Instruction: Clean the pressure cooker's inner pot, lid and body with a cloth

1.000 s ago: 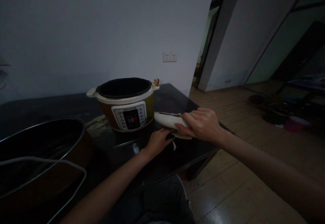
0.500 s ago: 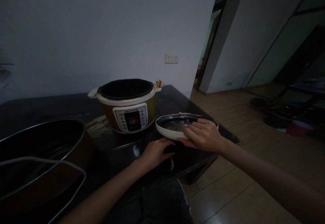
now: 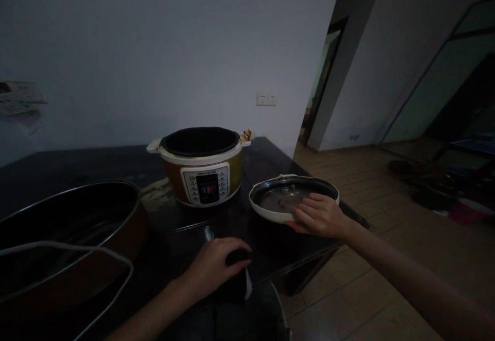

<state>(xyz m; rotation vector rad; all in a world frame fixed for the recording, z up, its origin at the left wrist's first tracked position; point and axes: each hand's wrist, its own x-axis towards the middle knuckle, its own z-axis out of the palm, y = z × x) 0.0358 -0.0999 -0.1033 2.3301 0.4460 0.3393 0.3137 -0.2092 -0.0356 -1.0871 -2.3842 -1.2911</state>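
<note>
My right hand (image 3: 319, 216) grips the near right rim of a round cooker lid (image 3: 270, 215). The lid has a white edge and shows its metal inner side, tilted up over the table. My left hand (image 3: 216, 266) is curled low at the table's near edge, apart from the lid. A thin white piece (image 3: 248, 284), like cloth or paper, hangs from under its thumb; the rest of it is hidden or lost in the dark. Behind both hands stands an electric pressure cooker (image 3: 207, 185), upright, lid off, with a dark inner pot (image 3: 201, 141).
A large dark pan (image 3: 131, 222) with a shiny rim stands at the left, a pale cord (image 3: 96, 249) crossing before it. All rest on a black table (image 3: 270, 158) against the wall. A wall socket (image 3: 266, 99) is behind; tiled floor (image 3: 348, 289) lies right.
My left hand has drawn away from the lid, down and left, with the white piece moving along. The lid stays in my right hand. The view has shifted slightly.
</note>
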